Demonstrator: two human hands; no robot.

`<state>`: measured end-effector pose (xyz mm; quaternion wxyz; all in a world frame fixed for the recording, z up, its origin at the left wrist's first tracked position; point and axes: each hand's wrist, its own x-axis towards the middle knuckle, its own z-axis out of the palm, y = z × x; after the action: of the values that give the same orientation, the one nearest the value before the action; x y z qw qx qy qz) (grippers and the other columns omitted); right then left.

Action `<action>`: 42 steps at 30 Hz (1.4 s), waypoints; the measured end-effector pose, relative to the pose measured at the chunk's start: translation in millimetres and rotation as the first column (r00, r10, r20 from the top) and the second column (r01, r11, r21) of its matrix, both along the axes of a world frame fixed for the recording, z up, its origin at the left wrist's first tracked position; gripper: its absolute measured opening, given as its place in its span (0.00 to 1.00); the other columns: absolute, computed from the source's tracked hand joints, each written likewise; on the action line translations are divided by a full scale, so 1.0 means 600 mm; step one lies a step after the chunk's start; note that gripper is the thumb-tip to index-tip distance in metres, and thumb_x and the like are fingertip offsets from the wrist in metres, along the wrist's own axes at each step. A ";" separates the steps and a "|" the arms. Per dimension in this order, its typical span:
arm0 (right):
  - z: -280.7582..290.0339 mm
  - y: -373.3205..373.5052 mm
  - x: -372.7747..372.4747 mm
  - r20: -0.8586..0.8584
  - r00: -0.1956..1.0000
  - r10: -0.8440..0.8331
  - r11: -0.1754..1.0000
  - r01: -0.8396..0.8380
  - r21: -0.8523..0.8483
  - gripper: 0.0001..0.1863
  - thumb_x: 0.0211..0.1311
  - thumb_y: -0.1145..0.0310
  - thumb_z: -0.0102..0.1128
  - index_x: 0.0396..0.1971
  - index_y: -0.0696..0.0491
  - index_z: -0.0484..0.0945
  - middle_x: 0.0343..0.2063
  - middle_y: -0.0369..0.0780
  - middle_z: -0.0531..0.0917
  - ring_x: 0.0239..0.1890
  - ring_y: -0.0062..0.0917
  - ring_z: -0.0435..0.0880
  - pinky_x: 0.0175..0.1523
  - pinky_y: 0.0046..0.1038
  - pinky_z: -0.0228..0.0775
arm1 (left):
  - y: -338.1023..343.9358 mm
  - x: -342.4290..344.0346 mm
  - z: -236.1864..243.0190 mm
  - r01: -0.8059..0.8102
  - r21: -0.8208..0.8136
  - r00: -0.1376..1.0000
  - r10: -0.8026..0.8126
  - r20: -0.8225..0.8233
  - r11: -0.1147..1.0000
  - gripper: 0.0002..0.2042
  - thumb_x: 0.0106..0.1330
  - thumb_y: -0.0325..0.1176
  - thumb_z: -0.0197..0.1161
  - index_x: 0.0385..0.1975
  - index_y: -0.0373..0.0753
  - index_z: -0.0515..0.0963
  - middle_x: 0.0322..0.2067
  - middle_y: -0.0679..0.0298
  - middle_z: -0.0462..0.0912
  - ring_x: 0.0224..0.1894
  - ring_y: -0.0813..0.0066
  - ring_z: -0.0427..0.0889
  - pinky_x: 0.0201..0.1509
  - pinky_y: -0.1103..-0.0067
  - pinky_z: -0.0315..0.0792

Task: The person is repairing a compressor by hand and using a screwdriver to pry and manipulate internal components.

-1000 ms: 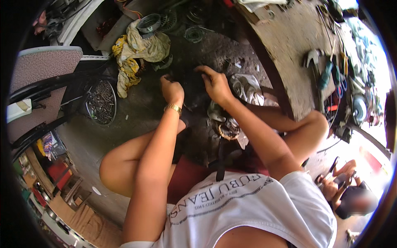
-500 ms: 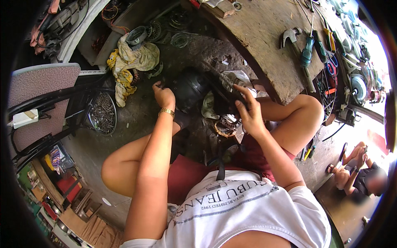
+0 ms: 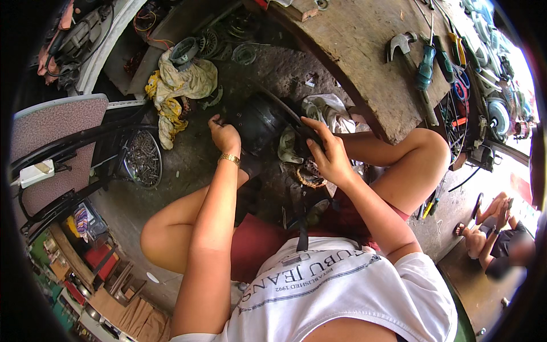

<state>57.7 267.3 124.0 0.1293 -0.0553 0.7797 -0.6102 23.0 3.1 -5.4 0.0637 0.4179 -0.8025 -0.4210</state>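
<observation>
Black drum-shaped housing (image 3: 257, 126), probably metal, low between my bent knees, far side of my shorts, over the dark floor. Tilted; flat dark rim (image 3: 285, 106) slants along its right side. Whether rim and drum are one piece, cannot tell.

Right hand (image 3: 331, 159): thumb and fingers closed about the rim's near end. Left hand (image 3: 226, 138), gold watch at the wrist: fingers curled at the drum's left side; contact hidden, so cannot tell whether I grip it or only rest there.

Handling, my judgement: stiff, fairly heavy for its size, curved wall likely slick if greasy. Rim offers the best purchase; other palm better spread under the drum than pinching its side. Shell should take knocks; rim could bend.

Just right of the drum, a crumpled pale cloth (image 3: 288, 147); nearer, a copper-coloured winding ring (image 3: 311, 182). Left, a bowl of bolts (image 3: 142, 158). Far left, a yellow-and-white rag (image 3: 187, 78) with a grey ring-shaped casting (image 3: 185, 52) on it. Far right, wooden bench (image 3: 364, 64) bearing a claw hammer (image 3: 403, 47) and teal-handled screwdriver (image 3: 425, 69). Near right, a seated co-worker (image 3: 494, 245).
</observation>
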 end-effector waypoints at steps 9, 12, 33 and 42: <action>0.003 -0.013 -0.004 0.044 0.997 0.057 0.998 -0.058 0.014 0.21 0.64 0.74 0.50 0.57 0.53 0.66 0.33 0.51 0.81 0.34 0.36 0.83 0.42 0.27 0.70 | 0.010 -0.002 0.018 -0.003 -0.026 1.000 0.004 0.010 1.000 0.16 0.58 0.19 0.46 0.46 0.37 0.71 0.40 0.53 0.79 0.43 0.62 0.79 0.49 0.73 0.69; 0.015 -0.015 -0.005 0.163 0.982 0.100 0.993 -0.109 0.042 0.20 0.65 0.73 0.50 0.57 0.53 0.66 0.29 0.51 0.80 0.30 0.34 0.82 0.40 0.27 0.70 | 0.009 0.000 0.017 -0.017 -0.020 1.000 0.017 0.016 1.000 0.16 0.57 0.19 0.46 0.46 0.38 0.71 0.39 0.54 0.80 0.43 0.62 0.79 0.49 0.73 0.69; 0.037 -0.070 -0.007 0.116 0.974 0.194 0.897 -0.224 0.381 0.20 0.61 0.75 0.52 0.54 0.46 0.74 0.20 0.52 0.78 0.26 0.46 0.80 0.32 0.39 0.70 | 0.004 0.006 0.017 -0.040 0.029 0.999 0.039 0.025 0.999 0.18 0.56 0.20 0.46 0.48 0.37 0.69 0.45 0.50 0.79 0.48 0.50 0.77 0.53 0.63 0.69; -0.049 -0.166 -0.104 0.137 0.990 0.040 0.966 -0.073 0.249 0.15 0.64 0.74 0.51 0.50 0.54 0.75 0.26 0.53 0.78 0.27 0.38 0.83 0.33 0.30 0.70 | 0.000 -0.014 0.039 -0.008 0.051 0.998 0.005 0.060 0.999 0.18 0.55 0.20 0.48 0.48 0.35 0.69 0.47 0.48 0.77 0.53 0.49 0.74 0.54 0.65 0.68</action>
<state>-4.4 167.6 94.3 0.2035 -0.0204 0.8392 -0.5038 14.3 2.9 18.2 0.0300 0.4345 -0.7916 -0.4285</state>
